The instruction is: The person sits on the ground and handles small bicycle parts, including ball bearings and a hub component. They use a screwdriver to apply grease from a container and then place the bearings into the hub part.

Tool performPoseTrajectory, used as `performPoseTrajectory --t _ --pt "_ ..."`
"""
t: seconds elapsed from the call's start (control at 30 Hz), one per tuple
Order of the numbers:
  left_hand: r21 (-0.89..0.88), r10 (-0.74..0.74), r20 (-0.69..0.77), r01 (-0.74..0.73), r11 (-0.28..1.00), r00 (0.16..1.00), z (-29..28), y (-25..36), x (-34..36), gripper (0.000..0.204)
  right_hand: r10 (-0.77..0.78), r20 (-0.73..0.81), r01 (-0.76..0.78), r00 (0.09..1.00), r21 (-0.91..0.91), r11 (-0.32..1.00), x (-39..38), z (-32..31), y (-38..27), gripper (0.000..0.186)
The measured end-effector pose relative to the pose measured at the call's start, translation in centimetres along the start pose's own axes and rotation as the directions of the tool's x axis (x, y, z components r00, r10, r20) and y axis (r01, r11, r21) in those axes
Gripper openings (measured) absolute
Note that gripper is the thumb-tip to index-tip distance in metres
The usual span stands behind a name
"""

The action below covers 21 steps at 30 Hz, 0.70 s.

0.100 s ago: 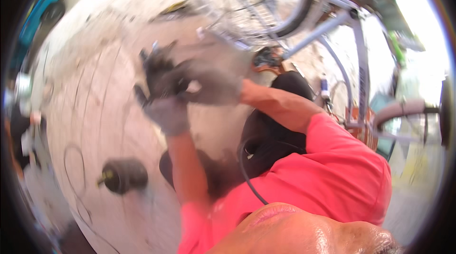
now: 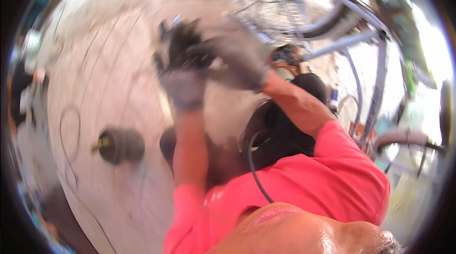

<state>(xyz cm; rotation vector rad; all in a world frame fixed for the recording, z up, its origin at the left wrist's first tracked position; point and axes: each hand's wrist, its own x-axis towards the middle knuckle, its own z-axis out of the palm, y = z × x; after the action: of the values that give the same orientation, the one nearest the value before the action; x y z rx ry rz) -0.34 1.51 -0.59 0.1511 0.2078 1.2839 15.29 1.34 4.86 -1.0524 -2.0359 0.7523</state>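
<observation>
My gloved hands are close together in front of me above the floor, smeared by motion. My left hand [image 2: 183, 85], in a grey glove, supports a blackish object [image 2: 185, 40] from the near side. Its kind is too blurred to make out. From the right, my right hand [image 2: 237, 61], also in a grey glove with darkened fingers, reaches across onto the same object. The fingertips of both hands blend into its dark shape. A small pale patch shows beside the right hand's fingers.
A pale bicycle frame [image 2: 380, 80] with a wheel [image 2: 339, 14] stands at the far right. On the floor to the left lies a dark cylinder [image 2: 121, 145] with a yellowish end. A thin cable [image 2: 78, 130] curls beyond it. My bent legs are below my arms.
The whole view has shifted: hands and bicycle appear farther up and right, the cylinder a little higher. Both hands remain together at the dark object.
</observation>
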Motion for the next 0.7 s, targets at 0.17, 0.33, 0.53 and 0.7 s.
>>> performPoseTrajectory --t 0.17,0.33,0.53,0.7 --pt "-0.270 0.046 0.062 -0.027 0.962 0.997 1.5 -0.2 0.7 0.076 0.050 -0.018 -0.052 0.999 -0.137 0.989 -0.1 -0.2 -0.9 0.056" --pt "-0.150 0.101 0.007 -0.099 0.984 0.995 1.7 -0.8 0.9 0.075 0.031 -0.097 -0.038 0.995 -0.066 0.997 0.2 0.5 -0.8 0.054" --pt "-0.172 0.091 0.007 -0.089 0.981 0.996 1.8 -1.5 1.4 0.074 0.033 -0.043 -0.039 0.999 -0.140 0.989 0.0 -0.2 -0.1 0.057" --pt "-0.051 0.097 0.034 -0.095 0.994 0.995 1.4 -2.2 1.6 0.074 -0.066 -0.070 0.053 0.995 -0.169 0.984 -0.1 0.2 0.5 0.055"
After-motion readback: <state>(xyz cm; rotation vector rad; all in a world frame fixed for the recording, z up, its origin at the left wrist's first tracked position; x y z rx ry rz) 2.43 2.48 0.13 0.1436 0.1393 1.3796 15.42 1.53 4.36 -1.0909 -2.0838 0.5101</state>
